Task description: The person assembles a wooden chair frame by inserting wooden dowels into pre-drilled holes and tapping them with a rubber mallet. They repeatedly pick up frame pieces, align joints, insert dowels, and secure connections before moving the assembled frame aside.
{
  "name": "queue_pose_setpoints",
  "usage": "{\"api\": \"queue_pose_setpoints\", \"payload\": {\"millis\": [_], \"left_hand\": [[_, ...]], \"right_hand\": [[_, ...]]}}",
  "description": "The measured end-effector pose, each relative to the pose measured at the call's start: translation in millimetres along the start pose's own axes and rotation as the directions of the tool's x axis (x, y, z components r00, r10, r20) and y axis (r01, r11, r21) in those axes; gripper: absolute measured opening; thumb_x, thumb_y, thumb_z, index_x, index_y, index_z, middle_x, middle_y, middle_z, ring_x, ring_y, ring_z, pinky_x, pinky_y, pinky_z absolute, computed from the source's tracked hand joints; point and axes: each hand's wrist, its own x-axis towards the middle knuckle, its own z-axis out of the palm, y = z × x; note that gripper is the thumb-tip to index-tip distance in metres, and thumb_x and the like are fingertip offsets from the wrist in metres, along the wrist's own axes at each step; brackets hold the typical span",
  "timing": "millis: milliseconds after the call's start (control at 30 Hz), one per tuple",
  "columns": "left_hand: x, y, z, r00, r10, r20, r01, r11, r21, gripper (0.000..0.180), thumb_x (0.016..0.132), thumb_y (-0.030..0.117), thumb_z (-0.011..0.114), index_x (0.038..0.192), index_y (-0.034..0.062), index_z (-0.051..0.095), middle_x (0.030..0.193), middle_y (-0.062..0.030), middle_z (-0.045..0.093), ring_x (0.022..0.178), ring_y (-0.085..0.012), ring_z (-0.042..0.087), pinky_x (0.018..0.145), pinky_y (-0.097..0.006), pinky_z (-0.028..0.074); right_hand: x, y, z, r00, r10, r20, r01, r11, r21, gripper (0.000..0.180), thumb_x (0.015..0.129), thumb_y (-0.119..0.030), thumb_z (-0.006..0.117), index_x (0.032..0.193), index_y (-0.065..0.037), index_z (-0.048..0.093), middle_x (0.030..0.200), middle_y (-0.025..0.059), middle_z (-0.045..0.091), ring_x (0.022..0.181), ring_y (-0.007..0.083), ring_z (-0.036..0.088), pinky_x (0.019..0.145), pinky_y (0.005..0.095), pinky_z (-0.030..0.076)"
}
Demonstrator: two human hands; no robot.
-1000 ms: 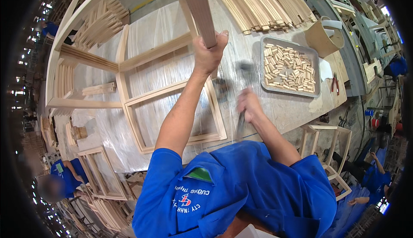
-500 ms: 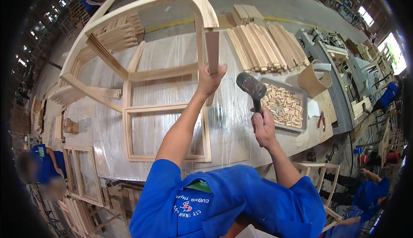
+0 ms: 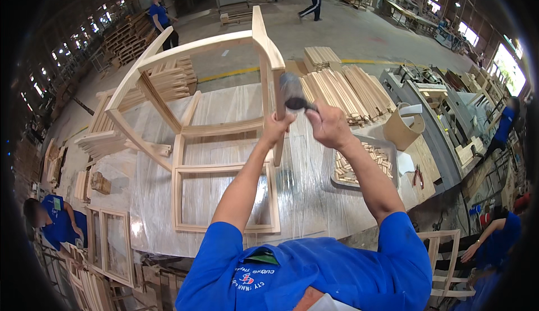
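A pale wooden chair frame [image 3: 195, 50] lies on its side on the plastic-covered table. My left hand [image 3: 275, 127] is closed round a wooden slat [image 3: 278, 100] that stands up beside the frame's right-hand post. My right hand [image 3: 330, 126] grips the handle of a dark-headed mallet [image 3: 291, 92], turned in toward the slat's upper part. The mallet head is blurred and hides part of the slat; I cannot tell whether the two touch. Under my right forearm, a grey tray [image 3: 394, 168] holds many small wooden dowels.
Stacked wooden slats [image 3: 342, 92] lie at the table's far right, near a curved plywood piece [image 3: 404, 125]. Red-handled pliers [image 3: 418, 176] rest by the right edge. More frame parts [image 3: 104, 145] and a small wood block [image 3: 100, 183] lie at left. Co-workers stand around.
My right hand has raised the mallet and swung it left, from above the dowel tray to the slat. My left hand keeps its hold. The view has tilted up, showing more floor.
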Motion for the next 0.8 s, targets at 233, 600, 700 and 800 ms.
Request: {"api": "queue_pose_setpoints", "payload": {"millis": [233, 600, 700, 800], "left_hand": [[13.7, -10.0, -55.6, 0.99, 0.135, -0.037, -0.132, 0.988, 0.076, 0.03, 0.089, 0.029, 0.082, 0.077, 0.0124, 0.061, 0.065, 0.0049, 0.054, 0.054, -0.0062, 0.051, 0.05, -0.026, 0.042], [26.5, -3.2, -41.6, 0.99, 0.031, -0.14, -0.003, 0.98, 0.198, 0.026, 0.09, 0.024, 0.081, 0.075, 0.0127, 0.062, 0.065, 0.0067, 0.054, 0.06, -0.0078, 0.052, 0.055, -0.029, 0.043], [32.1, -5.8, -27.9, 0.999, -0.004, -0.046, 0.005, 1.0, 0.027, 0.023, 0.09, 0.022, 0.081, 0.078, 0.0113, 0.064, 0.07, 0.0075, 0.058, 0.064, -0.0047, 0.052, 0.055, -0.027, 0.043], [40.5, -10.1, -18.6, 0.999, 0.053, -0.003, -0.054, 0.998, -0.019, 0.021, 0.09, 0.024, 0.08, 0.089, 0.0093, 0.065, 0.072, 0.0054, 0.06, 0.06, -0.0045, 0.052, 0.053, -0.027, 0.041]], "right_hand": [[6.2, -81.5, -18.1, 0.826, -0.357, -0.437, 0.493, 0.832, 0.254, 0.016, 0.098, -0.018, 0.057, 0.087, -0.007, 0.059, 0.064, 0.0129, 0.055, 0.049, 0.0295, 0.056, 0.046, 0.0387, 0.045], [4.7, -74.0, 27.5, 0.949, -0.268, -0.167, 0.3, 0.93, 0.213, 0.029, 0.097, -0.03, 0.064, 0.082, -0.006, 0.06, 0.063, 0.0141, 0.057, 0.052, 0.0339, 0.059, 0.049, 0.0423, 0.047], [18.3, -37.8, 24.2, 0.771, -0.561, -0.302, 0.626, 0.756, 0.19, 0.037, 0.099, -0.033, 0.061, 0.074, -0.005, 0.059, 0.06, 0.0106, 0.054, 0.047, 0.0258, 0.055, 0.043, 0.041, 0.042], [12.2, -11.7, 40.5, 0.988, 0.147, 0.046, -0.154, 0.967, 0.202, 0.045, 0.107, -0.041, 0.054, 0.078, -0.007, 0.055, 0.065, 0.0072, 0.056, 0.049, 0.0238, 0.055, 0.048, 0.0361, 0.045]]}}
